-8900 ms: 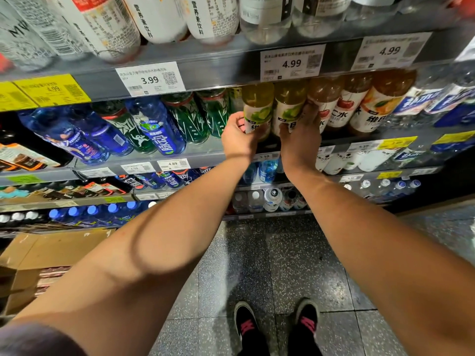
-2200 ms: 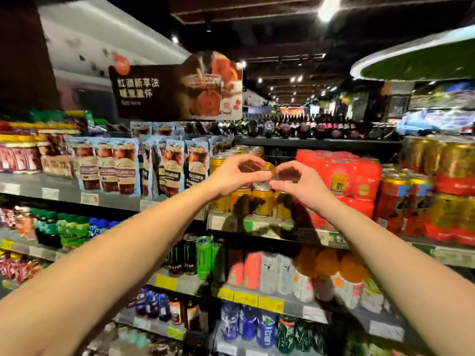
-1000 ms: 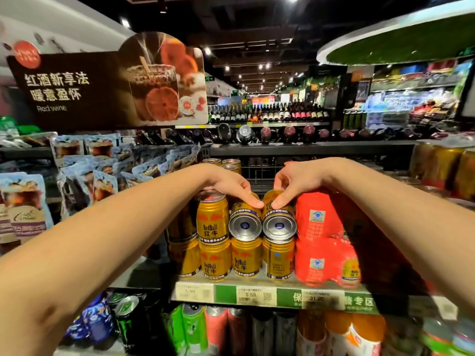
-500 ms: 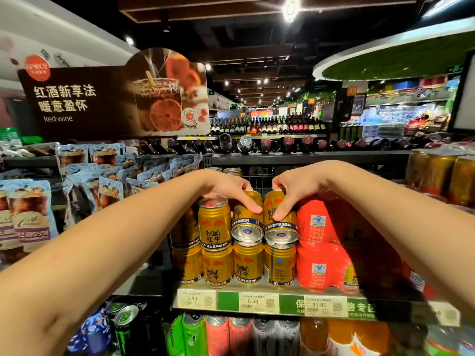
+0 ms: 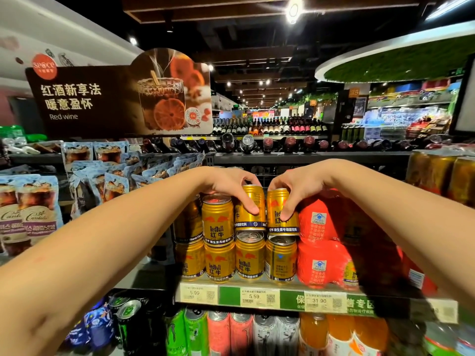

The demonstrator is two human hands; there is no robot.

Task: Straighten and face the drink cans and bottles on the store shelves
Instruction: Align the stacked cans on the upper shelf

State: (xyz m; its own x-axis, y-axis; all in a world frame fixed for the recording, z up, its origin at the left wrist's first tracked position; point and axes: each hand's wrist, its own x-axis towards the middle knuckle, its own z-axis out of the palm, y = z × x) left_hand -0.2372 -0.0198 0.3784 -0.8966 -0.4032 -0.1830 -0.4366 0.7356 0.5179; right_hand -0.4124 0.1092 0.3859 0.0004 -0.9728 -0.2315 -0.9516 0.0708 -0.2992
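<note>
Head view: left hand (image 5: 232, 185) grips one upper gold can (image 5: 253, 214), right hand (image 5: 295, 187) grips the neighbouring can (image 5: 277, 222), both stacked on the shelf (image 5: 228, 295).

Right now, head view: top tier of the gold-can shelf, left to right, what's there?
Free-standing gold can → gold can under left hand → gold can under right hand → red multipacks.
</note>
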